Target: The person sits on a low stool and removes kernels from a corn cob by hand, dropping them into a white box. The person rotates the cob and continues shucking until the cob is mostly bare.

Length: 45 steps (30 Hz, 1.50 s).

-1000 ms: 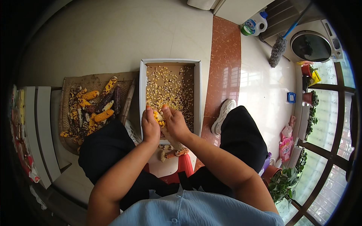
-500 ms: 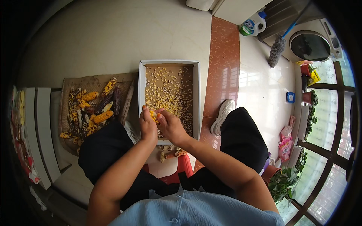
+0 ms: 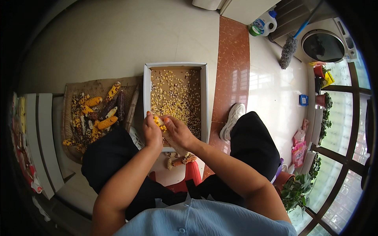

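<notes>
Both my hands meet on one corn cob [image 3: 159, 123] above the near end of a shallow cardboard box [image 3: 147, 90]. Yellow kernels cover part of the cob, while the part toward me looks pale and bare. My left hand [image 3: 151, 131] closes round its left side. From the right, my right hand [image 3: 179, 131] grips it with the thumb against the kernels. Loose corn kernels [image 3: 175, 92] lie scattered over the box floor, thickest near my hands. The undersides of the cob and several fingers are hidden.
Left of the box, a woven sack [image 3: 73, 88] carries several yellow and dark corn cobs [image 3: 106, 122]. Stripped cobs [image 3: 183, 160] lie by a red stool [image 3: 193, 173] between my legs. A white shoe [image 3: 233, 122] rests at right. Potted plants [image 3: 297, 192] line the window.
My hands have shifted slightly on the corn cob, and more of its pale lower length shows below my fingers. Both hands still hold it over the box.
</notes>
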Motion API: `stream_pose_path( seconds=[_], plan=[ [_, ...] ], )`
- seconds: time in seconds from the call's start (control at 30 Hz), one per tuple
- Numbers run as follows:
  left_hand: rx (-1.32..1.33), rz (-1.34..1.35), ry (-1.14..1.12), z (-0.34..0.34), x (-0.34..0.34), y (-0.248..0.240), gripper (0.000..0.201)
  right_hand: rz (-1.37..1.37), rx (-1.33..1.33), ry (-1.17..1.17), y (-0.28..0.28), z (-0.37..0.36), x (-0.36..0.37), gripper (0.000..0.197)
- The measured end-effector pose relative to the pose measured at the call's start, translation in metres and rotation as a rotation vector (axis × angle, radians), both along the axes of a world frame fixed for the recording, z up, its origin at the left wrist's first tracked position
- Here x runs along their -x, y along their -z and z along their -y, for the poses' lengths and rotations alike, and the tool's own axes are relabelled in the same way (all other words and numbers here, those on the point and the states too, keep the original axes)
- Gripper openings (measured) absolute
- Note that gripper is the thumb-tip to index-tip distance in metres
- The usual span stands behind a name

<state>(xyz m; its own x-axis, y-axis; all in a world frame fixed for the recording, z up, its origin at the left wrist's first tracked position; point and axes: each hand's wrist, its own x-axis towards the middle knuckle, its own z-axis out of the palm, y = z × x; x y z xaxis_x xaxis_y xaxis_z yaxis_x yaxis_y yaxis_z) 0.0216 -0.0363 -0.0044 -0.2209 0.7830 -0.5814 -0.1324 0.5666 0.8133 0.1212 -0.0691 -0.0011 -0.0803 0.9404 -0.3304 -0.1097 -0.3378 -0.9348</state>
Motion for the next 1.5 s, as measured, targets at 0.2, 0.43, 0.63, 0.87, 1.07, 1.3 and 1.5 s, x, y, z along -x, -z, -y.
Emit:
stream_pose_path(
  seconds=[0.2,0.43,0.63,0.87,1.07,1.3,1.5],
  plan=[
    [-0.016,0.215,0.036,-0.003,-0.003,-0.006,0.041,-0.147,0.462,0.049,-0.011,-0.007,-0.005,0.038],
    [0.007,0.16,0.045,-0.002,0.002,0.003,0.041,0.085,-0.037,0.073,-0.001,0.002,0.003,0.035],
    [0.065,0.257,0.01,-0.005,-0.002,-0.003,0.04,-0.139,0.295,0.107,0.006,-0.001,-0.002,0.032],
    [0.102,0.165,-0.06,-0.005,-0.004,-0.006,0.043,0.174,0.067,-0.053,-0.008,0.001,-0.002,0.031],
    [0.089,0.133,0.023,-0.002,0.001,0.007,0.044,0.347,0.124,-0.022,-0.017,-0.004,0.0,0.028],
    [0.087,0.155,-0.018,-0.002,0.001,0.012,0.048,0.282,-0.099,0.061,-0.006,0.002,0.003,0.026],
    [0.184,0.064,0.134,-0.004,0.001,0.004,0.062,0.408,-0.033,0.051,-0.02,-0.001,0.004,0.023]
  ],
)
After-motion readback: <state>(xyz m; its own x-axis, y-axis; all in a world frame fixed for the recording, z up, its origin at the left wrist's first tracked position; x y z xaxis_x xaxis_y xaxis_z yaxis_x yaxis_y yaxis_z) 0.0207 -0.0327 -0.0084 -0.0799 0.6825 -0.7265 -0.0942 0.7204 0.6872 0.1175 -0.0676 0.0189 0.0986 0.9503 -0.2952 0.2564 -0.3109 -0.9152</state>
